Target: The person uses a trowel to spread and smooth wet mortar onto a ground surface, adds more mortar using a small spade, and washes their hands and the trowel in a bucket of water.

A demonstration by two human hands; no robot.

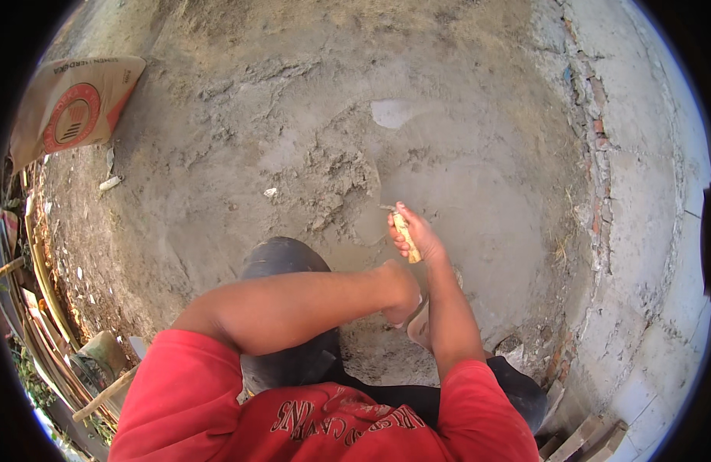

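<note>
My right hand (417,235) is closed around the pale yellow handle of a trowel (402,228). A short metal neck shows beyond the fist; the blade is grey like the mortar and hard to tell from it. Just left of the trowel lies a rough, lumpy heap of wet mortar (332,181). To its right spreads a smoother, damp grey patch (463,200). My left forearm crosses in front of me, and my left hand (402,292) hangs bent at the wrist, near a bare foot (419,329). Its fingers are turned away and mostly hidden.
A printed paper sack (78,112) stands at the far left. Along the left edge lie bamboo and wood strips (43,285) and a dirty bucket (101,356). A pale wall (648,215) with exposed brick at its foot borders the right. Wood pieces (586,439) lie lower right.
</note>
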